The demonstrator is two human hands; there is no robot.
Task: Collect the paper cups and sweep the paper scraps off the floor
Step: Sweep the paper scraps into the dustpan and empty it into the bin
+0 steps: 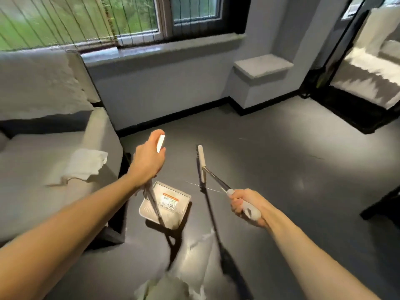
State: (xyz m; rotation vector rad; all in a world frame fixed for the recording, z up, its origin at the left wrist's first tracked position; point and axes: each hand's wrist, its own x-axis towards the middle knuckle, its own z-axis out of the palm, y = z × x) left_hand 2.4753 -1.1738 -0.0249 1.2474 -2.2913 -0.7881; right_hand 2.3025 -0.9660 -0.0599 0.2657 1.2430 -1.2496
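- Dark grey floor [292,165], smooth and glossy under window glare; pale fabric sofa [54,148] to the left, with a crumpled white cloth [86,163] on its seat.
- Left hand [149,158] clenched round the white-tipped top of a thin metal handle, fingers wrapped tight.
- Below it the dustpan [166,204]: a pale, rigid plastic tray with a ribbed comb along one edge and a printed label inside. Close beside the sofa corner; touching the floor or just above it, cannot tell.
- Right hand [246,207] gripping the grey moulded grip of the broom [202,165]: a slim cream head-bar on a shiny metal pole, seen edge-on, out ahead of the pan.
- Paper scraps [173,219]: one soft white piece seemingly already in the pan's near corner. Another white smear on the floor nearer the feet, too blurred to be sure. No paper cups in view.
- Probably mid-sweep. Set the pan's lip flat on the floor and angle its mouth toward the broom. Pull short, low strokes. Expect light paper to skate on so slick a surface, so keep the bristles down and the pace slow.
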